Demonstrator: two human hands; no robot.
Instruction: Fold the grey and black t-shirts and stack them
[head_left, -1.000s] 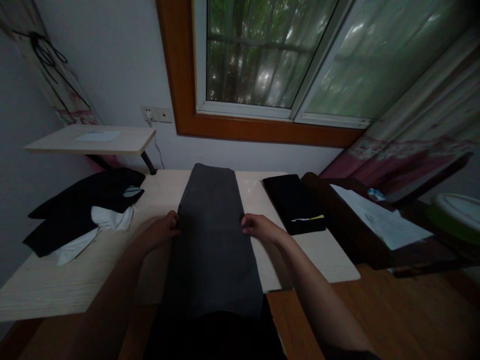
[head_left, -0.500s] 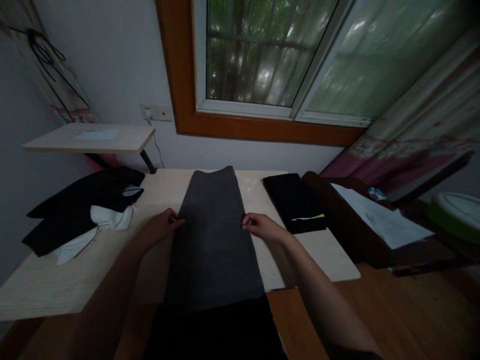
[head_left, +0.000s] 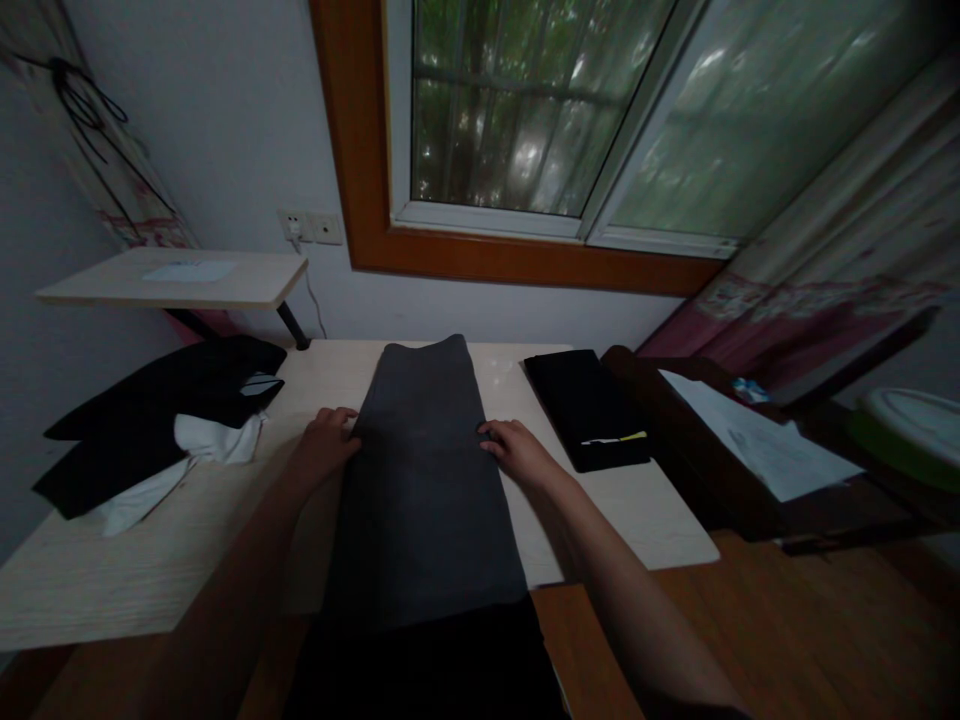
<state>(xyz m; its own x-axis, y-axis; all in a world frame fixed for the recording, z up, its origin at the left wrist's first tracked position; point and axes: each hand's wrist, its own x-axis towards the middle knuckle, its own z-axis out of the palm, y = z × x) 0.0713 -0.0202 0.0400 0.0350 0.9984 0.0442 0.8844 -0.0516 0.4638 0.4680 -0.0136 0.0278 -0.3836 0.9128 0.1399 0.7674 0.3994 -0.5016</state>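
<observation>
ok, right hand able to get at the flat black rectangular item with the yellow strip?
Probably yes: only pale tabletop shows between the right hand, touching the long grey cloth, and that black item.

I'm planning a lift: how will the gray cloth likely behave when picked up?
The gray cloth is probably floppy, as its far edge dips. It seems unlikely to roll, lying mostly flat on the table. It looks thin, so perhaps light.
</observation>
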